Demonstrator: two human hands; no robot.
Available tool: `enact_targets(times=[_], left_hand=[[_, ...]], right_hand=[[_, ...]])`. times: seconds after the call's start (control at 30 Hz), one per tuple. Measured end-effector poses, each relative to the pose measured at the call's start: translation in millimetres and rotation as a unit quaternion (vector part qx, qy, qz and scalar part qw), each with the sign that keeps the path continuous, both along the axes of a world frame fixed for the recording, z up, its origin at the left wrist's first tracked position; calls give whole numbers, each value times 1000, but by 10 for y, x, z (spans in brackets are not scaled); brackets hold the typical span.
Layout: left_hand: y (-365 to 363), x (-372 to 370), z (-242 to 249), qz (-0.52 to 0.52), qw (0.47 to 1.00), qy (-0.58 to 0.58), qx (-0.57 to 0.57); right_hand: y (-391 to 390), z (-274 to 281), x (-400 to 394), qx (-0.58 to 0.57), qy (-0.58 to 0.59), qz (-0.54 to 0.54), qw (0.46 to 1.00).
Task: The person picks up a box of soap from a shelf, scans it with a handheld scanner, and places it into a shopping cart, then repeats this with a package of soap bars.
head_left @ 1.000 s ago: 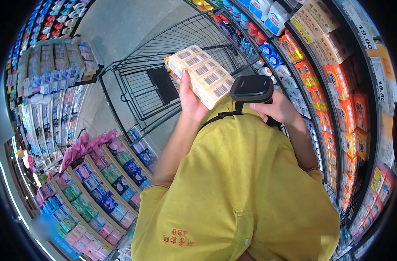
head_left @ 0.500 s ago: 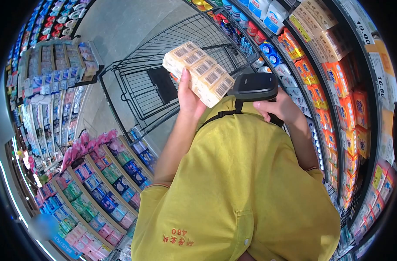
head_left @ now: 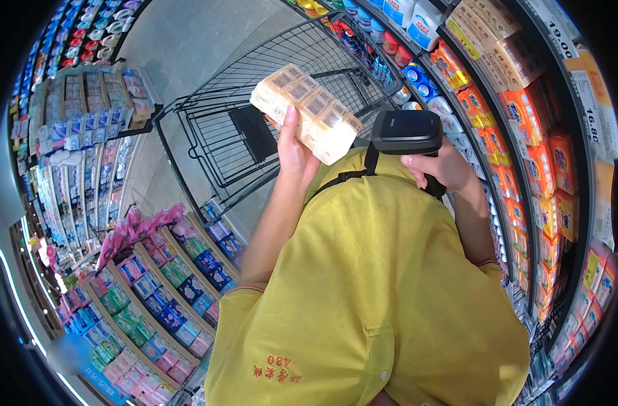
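My left hand (head_left: 294, 152) grips a cream multipack of small boxes (head_left: 305, 111), each with a barcode facing up, raised over the front of my yellow shirt. My right hand (head_left: 441, 169) holds a black handheld barcode scanner (head_left: 406, 132) just to the right of the pack, its head turned toward the barcodes. A black strap runs from the scanner down across my shirt.
A black wire shopping trolley (head_left: 255, 108) stands ahead in the aisle. Shelves with orange and cream boxes (head_left: 525, 128) rise on the right. Low racks of packets (head_left: 153, 291) line the left, and grey floor (head_left: 187, 40) stretches beyond the trolley.
The multipack has moved a little up and to the left and tilted. The scanner has shifted slightly right and lifted a touch.
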State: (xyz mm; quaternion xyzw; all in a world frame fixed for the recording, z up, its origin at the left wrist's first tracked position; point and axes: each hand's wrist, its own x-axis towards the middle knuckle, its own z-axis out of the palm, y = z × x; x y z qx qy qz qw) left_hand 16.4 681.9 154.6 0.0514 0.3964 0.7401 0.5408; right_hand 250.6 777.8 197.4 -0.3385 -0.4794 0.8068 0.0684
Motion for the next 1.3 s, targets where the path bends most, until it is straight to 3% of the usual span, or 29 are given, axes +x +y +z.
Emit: enact_targets(times=[0.67,0.83,0.9,0.97,1.07,1.17,1.3], left_hand=[[-30,-36,-44,-17,999,24,-29],[-51,-125,-45,-47,999,20,-16],[-43,-174,-91,-106,989,-99,28],[-30,-110,-50,-112,991,-77,14],[2,-76,11,-213,958,-188,37],[-7,-86,-99,-271,917,-292,10],[-30,-15,-95,-347,904,-250,9]], right_hand=[[33,-52,201,15,-14,-62,998],[150,-173,149,64,2,-114,991],[200,-227,149,67,5,-116,991],[231,-319,158,70,28,-141,987],[289,-373,106,112,40,-152,981],[401,-442,-21,64,72,-167,981],[504,-475,-244,20,80,-160,984]])
